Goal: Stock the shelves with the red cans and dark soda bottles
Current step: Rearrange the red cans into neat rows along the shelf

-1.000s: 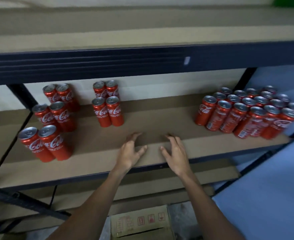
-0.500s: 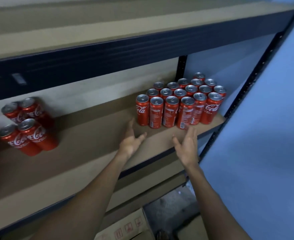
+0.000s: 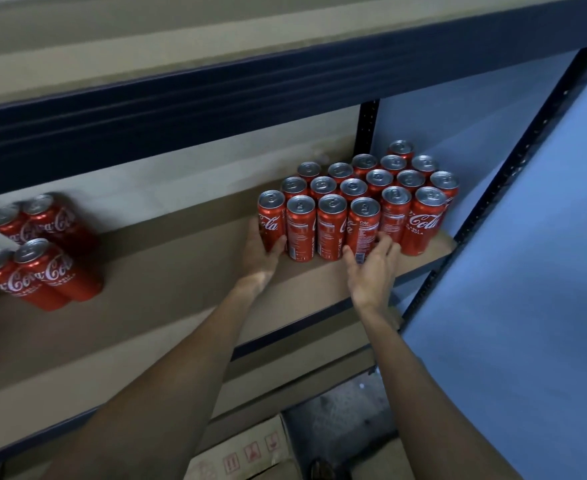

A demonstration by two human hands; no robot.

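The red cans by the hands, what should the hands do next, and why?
Probably close the right hand round the front can that its fingers touch, then lift. The left hand already cups the end can, thumb in front, while the right one's fingers are spread and not gripping yet.

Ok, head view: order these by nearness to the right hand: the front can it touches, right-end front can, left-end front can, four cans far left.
1. Touched front can, under right hand.
2. Right-end front can, just right.
3. Left-end front can, at left hand.
4. Four cans, far left.
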